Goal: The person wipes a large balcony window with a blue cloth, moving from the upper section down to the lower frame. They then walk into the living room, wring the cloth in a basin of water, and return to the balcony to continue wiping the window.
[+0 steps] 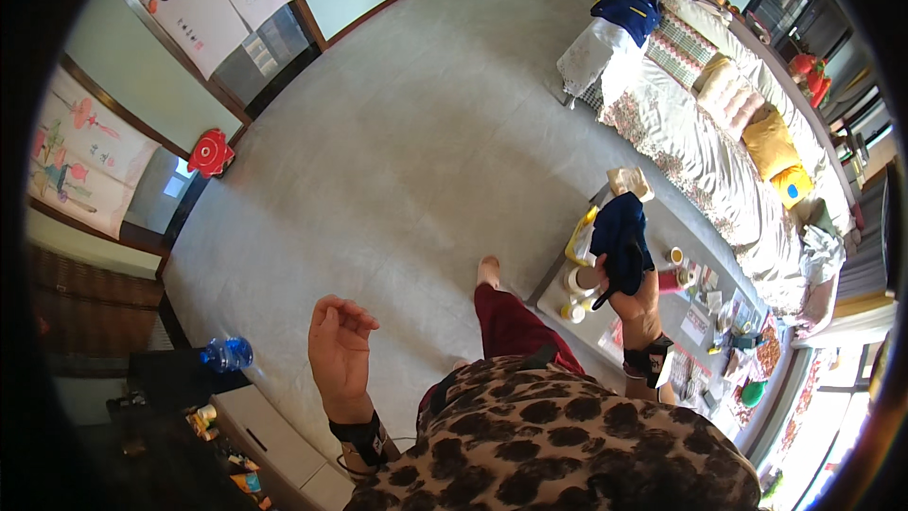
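My right hand (637, 307) is closed on a dark blue cloth item (621, 232), soft and folded, with a dark strap or edge hanging at its lower side. I cannot tell exactly what kind of thing it is. The bundle is held up above the near end of a low grey table and hides part of it. My left hand (341, 352) is raised over the floor to the left, its fingers slightly bent and apart, holding nothing. Both wrists wear black bands.
White-lidded containers (573, 310), a yellow-and-white bottle (582, 235) and a pink-red flask (675, 280) stand on the table. Beyond it runs a draped sofa (672, 118) with cushions. At left are a cabinet (274, 435), a blue water jug (227, 354) and curtained doorways.
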`<state>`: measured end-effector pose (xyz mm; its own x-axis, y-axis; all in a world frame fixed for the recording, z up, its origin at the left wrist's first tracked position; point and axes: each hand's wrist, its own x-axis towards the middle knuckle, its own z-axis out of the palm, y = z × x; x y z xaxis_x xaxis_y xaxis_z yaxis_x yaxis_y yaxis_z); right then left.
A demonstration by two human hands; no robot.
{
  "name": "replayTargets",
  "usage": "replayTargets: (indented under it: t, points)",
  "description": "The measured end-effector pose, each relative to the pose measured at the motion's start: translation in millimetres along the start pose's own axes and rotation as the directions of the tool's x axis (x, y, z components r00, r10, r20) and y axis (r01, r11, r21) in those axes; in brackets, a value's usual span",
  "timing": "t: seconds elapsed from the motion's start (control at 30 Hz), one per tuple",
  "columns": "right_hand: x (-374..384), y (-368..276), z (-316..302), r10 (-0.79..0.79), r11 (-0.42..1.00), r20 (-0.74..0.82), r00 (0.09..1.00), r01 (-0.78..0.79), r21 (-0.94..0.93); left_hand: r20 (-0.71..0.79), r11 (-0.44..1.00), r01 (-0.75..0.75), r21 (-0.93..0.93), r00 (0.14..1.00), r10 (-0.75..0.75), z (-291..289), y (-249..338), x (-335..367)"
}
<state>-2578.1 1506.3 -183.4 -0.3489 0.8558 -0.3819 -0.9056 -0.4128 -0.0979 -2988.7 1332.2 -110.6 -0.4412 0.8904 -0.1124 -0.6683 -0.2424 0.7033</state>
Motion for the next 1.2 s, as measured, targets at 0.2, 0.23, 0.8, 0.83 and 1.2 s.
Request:
replayTargets:
  t: [0.2, 0.23, 0.8, 0.83, 1.2]
  points:
    - [197, -38, 67, -0.006, 0.992, -0.044, 0.999, 0.011, 0.123, -0.075, 0.994, -0.046, -0.097, 0.996, 0.039, 42, -25, 161]
    - [220, -44, 82, 0.014, 0.987, -0.036, 0.999, -0.008, 0.163, -0.076, 0.990, -0.043, -0.134, 0.997, 0.033, 49, -27, 185]
    - [580, -168, 219, -0.003, 0.981, 0.171, 0.985, 0.037, -0.191, -0.039, 0.979, 0.052, -0.196, 0.997, -0.061, 150, -109, 647]
    - [602, -179, 227, -0.060, 0.977, 0.126, 0.990, 0.084, -0.194, -0.032, 0.976, 0.067, -0.208, 0.997, -0.076, 158, -113, 684]
    - [774, -305, 317, -0.541, 0.820, 0.064, 0.838, 0.543, -0.181, 0.502, 0.820, 0.566, -0.084, 0.735, -0.456, 396, -231, 1051]
